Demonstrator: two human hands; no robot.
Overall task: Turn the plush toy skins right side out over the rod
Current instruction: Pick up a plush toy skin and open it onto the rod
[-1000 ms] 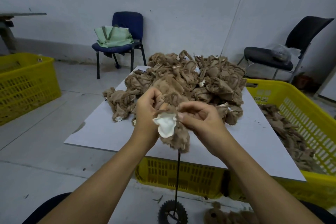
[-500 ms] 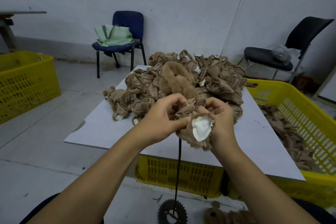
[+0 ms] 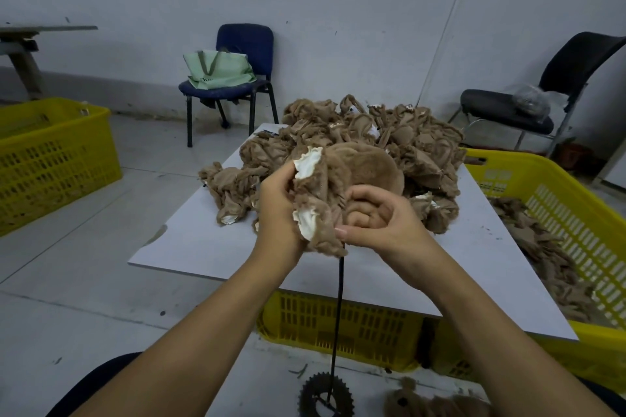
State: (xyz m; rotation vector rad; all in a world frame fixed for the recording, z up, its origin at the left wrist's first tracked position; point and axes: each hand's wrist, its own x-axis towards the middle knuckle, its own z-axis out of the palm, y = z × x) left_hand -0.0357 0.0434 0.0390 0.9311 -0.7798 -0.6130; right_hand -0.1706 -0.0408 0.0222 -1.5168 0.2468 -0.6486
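Ahead of me a pale grey wall (image 3: 338, 27) fills the top of the frame, scuffed in places, with a thin cable (image 3: 447, 20) running down it at upper right. Against it stands a blue chair (image 3: 244, 54) at upper centre — a green bag (image 3: 218, 69) sits on its seat. At far right is a black chair (image 3: 555, 85) with a clear plastic bag (image 3: 530, 100) on it. The floor (image 3: 84, 274) is light grey tile, marked and dusty. At upper left a wooden bench (image 3: 30, 41) juts in — the light is dim and even.
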